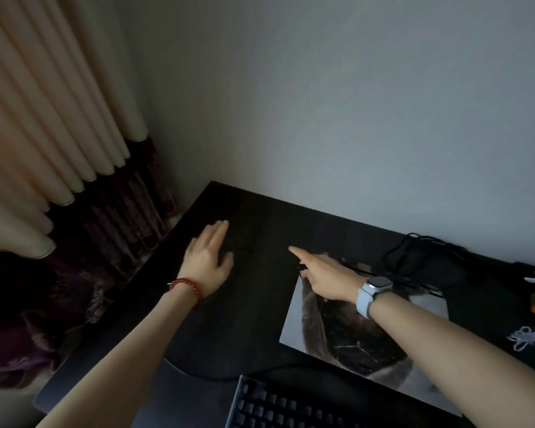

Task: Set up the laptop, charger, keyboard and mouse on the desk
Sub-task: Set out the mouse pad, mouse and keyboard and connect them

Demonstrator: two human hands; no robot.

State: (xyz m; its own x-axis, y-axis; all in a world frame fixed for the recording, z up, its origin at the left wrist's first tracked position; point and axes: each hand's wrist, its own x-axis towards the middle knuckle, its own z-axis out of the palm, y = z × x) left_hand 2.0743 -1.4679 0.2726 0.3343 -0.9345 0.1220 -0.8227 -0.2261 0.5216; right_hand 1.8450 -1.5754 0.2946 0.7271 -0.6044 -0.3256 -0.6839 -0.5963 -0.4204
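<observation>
Closed laptop lies flat on the table, keyboard just in front: rigid, weighty, slick-skinned; take both side edges. Left hand flat, empty; right hand pointing, holding nothing

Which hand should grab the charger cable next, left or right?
Right, probably. The right hand is over the laptop's far edge, nearer the cable coiled at the desk's back right. The left hand lies flat on the desk's far left side.
</observation>
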